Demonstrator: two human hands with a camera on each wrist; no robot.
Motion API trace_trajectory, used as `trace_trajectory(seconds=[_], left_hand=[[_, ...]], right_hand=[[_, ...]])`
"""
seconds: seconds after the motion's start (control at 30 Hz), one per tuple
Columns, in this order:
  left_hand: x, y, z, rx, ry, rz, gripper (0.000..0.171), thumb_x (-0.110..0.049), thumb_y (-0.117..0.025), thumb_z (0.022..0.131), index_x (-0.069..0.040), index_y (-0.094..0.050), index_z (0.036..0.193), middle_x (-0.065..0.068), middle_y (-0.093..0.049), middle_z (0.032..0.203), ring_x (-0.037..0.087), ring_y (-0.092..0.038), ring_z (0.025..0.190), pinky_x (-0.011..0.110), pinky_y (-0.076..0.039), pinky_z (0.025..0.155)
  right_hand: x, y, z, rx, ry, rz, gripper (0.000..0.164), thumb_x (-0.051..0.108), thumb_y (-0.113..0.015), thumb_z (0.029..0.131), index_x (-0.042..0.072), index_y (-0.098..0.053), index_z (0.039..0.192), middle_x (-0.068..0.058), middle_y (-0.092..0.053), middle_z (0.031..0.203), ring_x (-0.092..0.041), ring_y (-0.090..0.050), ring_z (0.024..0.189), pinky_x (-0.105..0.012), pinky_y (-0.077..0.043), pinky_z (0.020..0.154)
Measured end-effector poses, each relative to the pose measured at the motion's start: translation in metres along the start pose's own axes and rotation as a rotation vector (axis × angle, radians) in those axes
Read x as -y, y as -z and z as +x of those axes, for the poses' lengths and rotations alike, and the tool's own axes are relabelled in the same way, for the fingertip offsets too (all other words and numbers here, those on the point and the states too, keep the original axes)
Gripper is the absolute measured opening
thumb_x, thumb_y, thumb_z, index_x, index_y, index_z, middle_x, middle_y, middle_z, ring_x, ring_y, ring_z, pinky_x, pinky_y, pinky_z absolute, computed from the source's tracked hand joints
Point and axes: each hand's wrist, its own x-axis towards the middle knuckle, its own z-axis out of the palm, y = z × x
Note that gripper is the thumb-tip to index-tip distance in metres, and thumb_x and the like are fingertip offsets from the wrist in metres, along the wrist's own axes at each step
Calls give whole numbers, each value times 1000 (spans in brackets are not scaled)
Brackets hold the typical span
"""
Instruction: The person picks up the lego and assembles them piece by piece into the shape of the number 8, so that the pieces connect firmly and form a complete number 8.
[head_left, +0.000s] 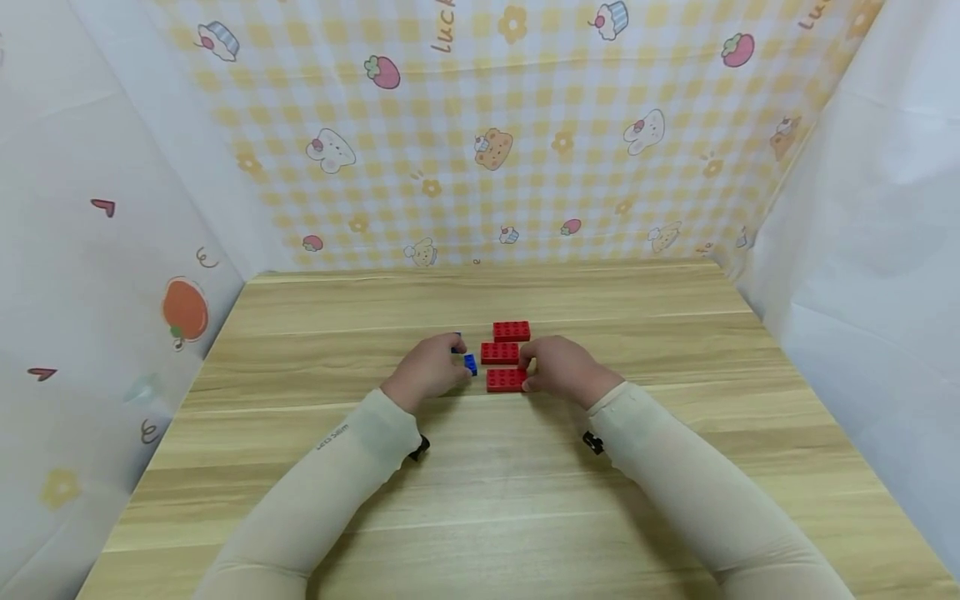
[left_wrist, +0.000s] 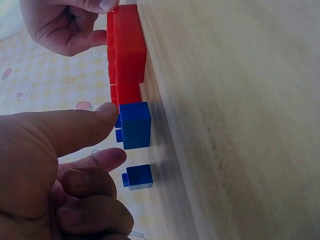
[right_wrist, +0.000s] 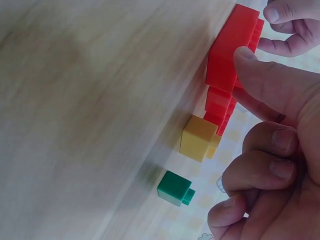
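Three red toy building bricks lie in a staggered column, the nearest [head_left: 506,381], a middle one [head_left: 499,353] and a far one [head_left: 512,331]. My right hand [head_left: 561,367] pinches the nearest red brick at its right end, thumb [right_wrist: 246,56] against it and index finger behind. My left hand [head_left: 431,367] is beside a small blue brick [head_left: 470,365], thumb [left_wrist: 106,112] close to its studs and index finger apart from the thumb. Partly behind that hand sits another small blue brick [left_wrist: 140,176].
Beyond the right hand stand a yellow brick [right_wrist: 198,137] and a green brick [right_wrist: 174,188], both hidden in the head view. The wooden table [head_left: 480,500] meets a checked cloth [head_left: 465,200] at the back, with pale cloths on both sides.
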Motion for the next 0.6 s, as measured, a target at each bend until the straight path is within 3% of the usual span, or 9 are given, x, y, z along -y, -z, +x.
trace_trajectory(seconds=[0.33, 0.6], left_hand=[[-2, -1, 3, 7, -13, 10, 38, -24, -76, 98, -11, -66, 131, 11, -68, 131, 27, -62, 108, 47, -52, 100], [-2, -3, 6, 14, -21, 36, 32, -24, -76, 98, -10, -67, 125, 5, -68, 113, 24, -59, 94, 39, -52, 87]], right_hand=[[1, -1, 1, 8, -17, -18, 17, 20, -84, 92, 15, -74, 104, 1, -70, 94, -18, -59, 79, -36, -53, 78], [2, 1, 2, 17, -24, -34, 17, 20, -84, 92, 14, -74, 105, 0, -72, 96, -17, -60, 80, -37, -54, 80]])
